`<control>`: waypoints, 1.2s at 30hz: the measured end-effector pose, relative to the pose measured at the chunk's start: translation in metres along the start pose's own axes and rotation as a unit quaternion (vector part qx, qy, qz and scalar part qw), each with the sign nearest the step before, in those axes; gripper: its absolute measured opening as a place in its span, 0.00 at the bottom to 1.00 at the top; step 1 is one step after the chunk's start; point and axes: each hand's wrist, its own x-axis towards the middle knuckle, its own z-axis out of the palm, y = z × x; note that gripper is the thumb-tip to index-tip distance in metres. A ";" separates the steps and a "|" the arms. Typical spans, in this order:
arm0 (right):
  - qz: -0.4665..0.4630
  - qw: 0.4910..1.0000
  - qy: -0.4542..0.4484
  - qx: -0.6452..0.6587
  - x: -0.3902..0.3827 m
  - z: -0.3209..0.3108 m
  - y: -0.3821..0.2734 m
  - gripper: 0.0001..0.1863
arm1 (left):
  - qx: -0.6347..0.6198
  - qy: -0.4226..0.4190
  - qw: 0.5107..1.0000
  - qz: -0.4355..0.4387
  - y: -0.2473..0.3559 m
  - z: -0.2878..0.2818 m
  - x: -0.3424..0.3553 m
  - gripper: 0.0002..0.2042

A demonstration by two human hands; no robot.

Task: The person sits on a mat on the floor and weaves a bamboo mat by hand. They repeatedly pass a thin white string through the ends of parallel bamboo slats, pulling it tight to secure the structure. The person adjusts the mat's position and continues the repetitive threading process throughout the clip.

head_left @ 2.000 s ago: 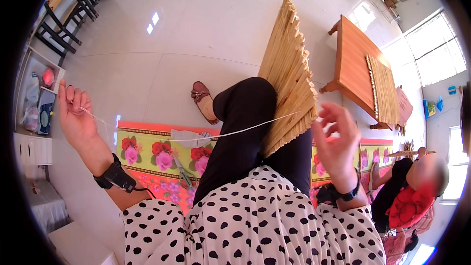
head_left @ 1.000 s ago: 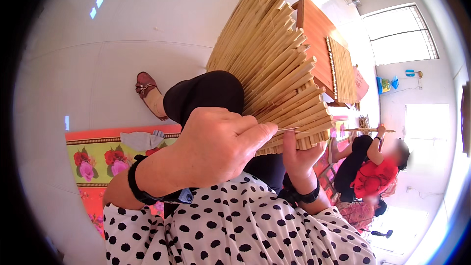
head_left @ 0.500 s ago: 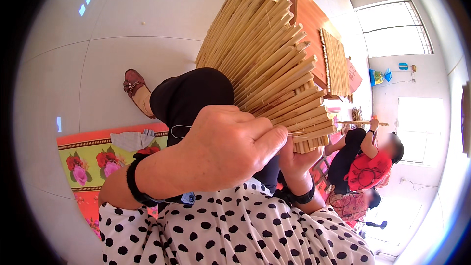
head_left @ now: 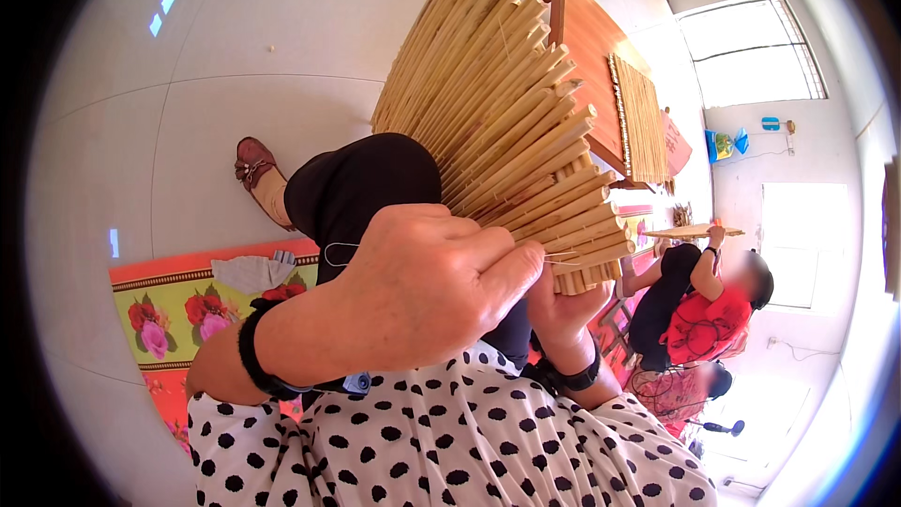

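A mat of straw-coloured reed stalks, stitched with thin thread, slants up and away from my lap, its cut ends facing right. My left hand is closed in front of the mat's near end. Between its thumb and finger it pinches a pale thread, which runs onto the last stalks. A loop of thread sticks out behind that hand over my dark trousers. Lower right, my right hand grips the near end of the mat from below; its fingertips are partly hidden behind my left hand and the stalks.
A flowered mat with a grey glove on it lies at left on the tiled floor. Beyond the reeds stands a wooden table bearing another reed mat. At right sits a person in red holding stalks.
The near end of the reed mat and both hands have shifted slightly left and down. The grips look the same. The person at right has tilted the held stalks.
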 end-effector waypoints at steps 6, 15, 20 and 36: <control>-0.017 0.999 -0.002 -0.027 0.001 -0.001 -0.001 0.11 | 0.004 -0.008 1.000 0.002 0.000 -0.001 0.000 0.17; -0.003 1.000 -0.011 -0.028 0.003 0.001 -0.001 0.10 | 0.032 -0.049 0.998 -0.007 0.004 -0.008 0.005 0.14; -0.022 0.999 -0.008 -0.031 0.007 0.003 -0.003 0.09 | 0.019 -0.077 0.996 -0.038 0.008 -0.016 0.007 0.13; -0.047 0.998 -0.032 0.011 0.006 0.016 -0.003 0.34 | -0.011 -0.145 0.980 -0.138 0.017 -0.035 0.008 0.06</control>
